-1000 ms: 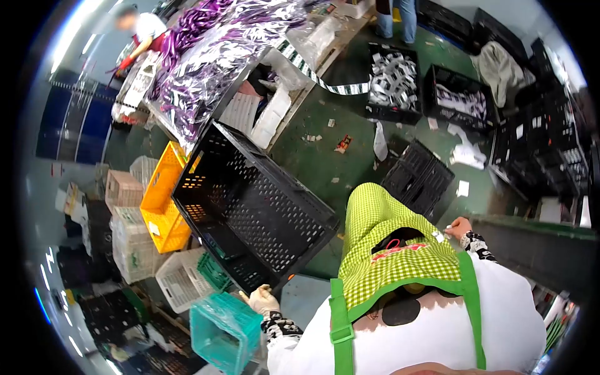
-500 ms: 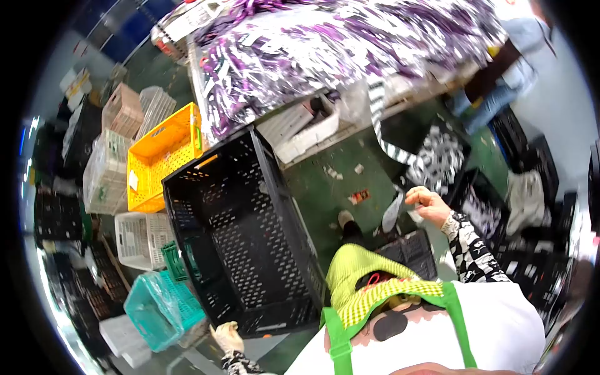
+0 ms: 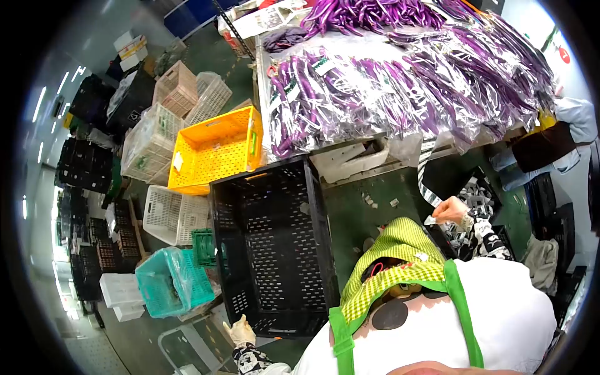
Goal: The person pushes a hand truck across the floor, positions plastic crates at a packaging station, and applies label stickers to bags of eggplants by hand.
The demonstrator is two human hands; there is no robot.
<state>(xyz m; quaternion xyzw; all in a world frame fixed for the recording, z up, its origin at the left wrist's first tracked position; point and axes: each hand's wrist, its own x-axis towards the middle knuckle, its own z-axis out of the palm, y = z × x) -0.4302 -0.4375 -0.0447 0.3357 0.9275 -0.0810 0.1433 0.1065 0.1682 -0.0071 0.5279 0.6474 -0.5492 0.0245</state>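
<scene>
My left hand is at the near left corner of a large black crate, fingers apart and seemingly touching its rim. The crate stands with its perforated inside facing me, and nothing lies in it. On my right side, my right hand is closed in a pinch on a small white piece. A black-and-white striped strip hangs from the table edge down to beside that hand. Below and behind the hand is a dark crate of white and grey pieces, partly covered by my arm.
Long purple eggplants in clear bags cover the table ahead, with loose eggplants behind. A yellow crate, a white crate and a turquoise crate stand left. Another person stands at far right.
My view has turned, so the table and crates sit further right. My right hand has closed on a small white piece beside the striped strip. My left hand stays at the crate's corner.
</scene>
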